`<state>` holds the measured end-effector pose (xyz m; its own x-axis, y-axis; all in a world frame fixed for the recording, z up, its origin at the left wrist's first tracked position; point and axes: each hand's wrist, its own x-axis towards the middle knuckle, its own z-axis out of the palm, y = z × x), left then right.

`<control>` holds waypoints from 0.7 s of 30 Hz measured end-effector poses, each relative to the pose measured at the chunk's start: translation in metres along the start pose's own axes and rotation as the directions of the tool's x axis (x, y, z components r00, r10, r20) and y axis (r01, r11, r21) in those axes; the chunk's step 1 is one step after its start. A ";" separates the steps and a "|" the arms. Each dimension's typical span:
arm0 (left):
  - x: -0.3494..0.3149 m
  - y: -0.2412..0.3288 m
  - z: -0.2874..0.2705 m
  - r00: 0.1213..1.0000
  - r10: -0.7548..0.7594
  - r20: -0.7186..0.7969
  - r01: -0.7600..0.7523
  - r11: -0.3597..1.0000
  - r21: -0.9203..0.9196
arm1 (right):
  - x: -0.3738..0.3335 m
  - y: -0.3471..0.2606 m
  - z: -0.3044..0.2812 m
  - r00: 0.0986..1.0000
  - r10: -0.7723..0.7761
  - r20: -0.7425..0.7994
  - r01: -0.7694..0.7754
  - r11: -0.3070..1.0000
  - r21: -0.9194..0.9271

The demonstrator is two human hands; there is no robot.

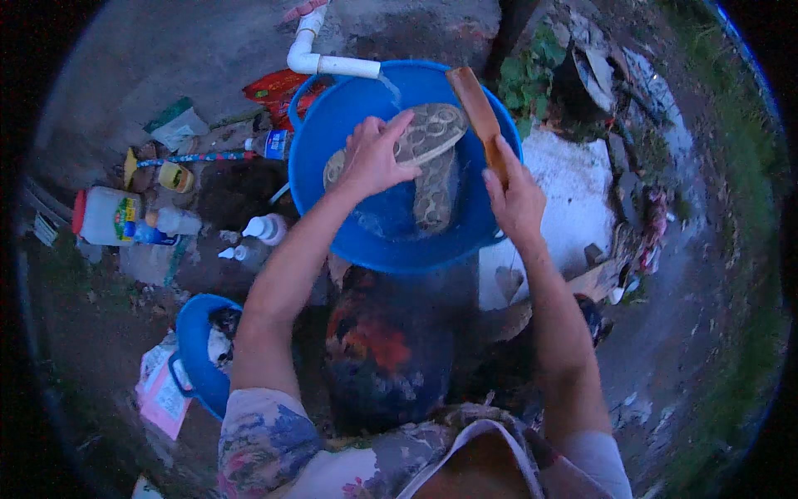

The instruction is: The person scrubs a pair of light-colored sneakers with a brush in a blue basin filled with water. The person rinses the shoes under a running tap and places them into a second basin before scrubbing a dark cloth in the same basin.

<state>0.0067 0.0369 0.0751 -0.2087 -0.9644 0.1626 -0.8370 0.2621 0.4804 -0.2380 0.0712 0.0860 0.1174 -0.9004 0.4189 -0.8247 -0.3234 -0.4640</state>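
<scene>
A big blue tub (407, 258) stands before me with water in it. My left hand (376, 158) grips a shoe (436, 133) over the tub, its grey patterned sole turned up. Below it a second shoe (434, 195) lies in the tub, also sole up. In my right hand (517, 200), at the tub's right rim, is a brown wooden brush (475, 104), held by its narrow handle and tilted up to the left. No bristles show from this side. The brush is apart from the gripped shoe, or only just beside it; I cannot tell which.
Water runs from a white pipe (349, 66) into the tub's far side. Pump bottles (264, 229), a white jug (104, 216) and a yellow cup (175, 177) stand on the left. A smaller blue basket (199, 366) holds cloth at lower left. A pale slab (573, 208) lies right of the tub.
</scene>
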 end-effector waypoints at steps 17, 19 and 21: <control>0.007 0.058 -0.071 0.991 0.036 0.129 -0.075 0.946 0.315 | -0.009 0.001 -0.005 0.993 0.110 -0.049 -0.110 0.994 0.003; 0.007 0.063 -0.072 0.989 0.029 0.142 -0.075 0.942 0.326 | -0.010 0.004 -0.003 0.993 0.100 -0.069 -0.099 0.995 0.009; 0.008 0.065 -0.073 0.989 0.025 0.147 -0.074 0.938 0.338 | -0.009 0.004 -0.001 0.992 0.104 -0.071 -0.103 0.995 0.013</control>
<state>-0.0124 0.0490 0.1705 -0.3022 -0.9521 0.0460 -0.9406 0.3057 0.1477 -0.2429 0.0788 0.0816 -0.0084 -0.9062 0.4228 -0.8252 -0.2325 -0.5148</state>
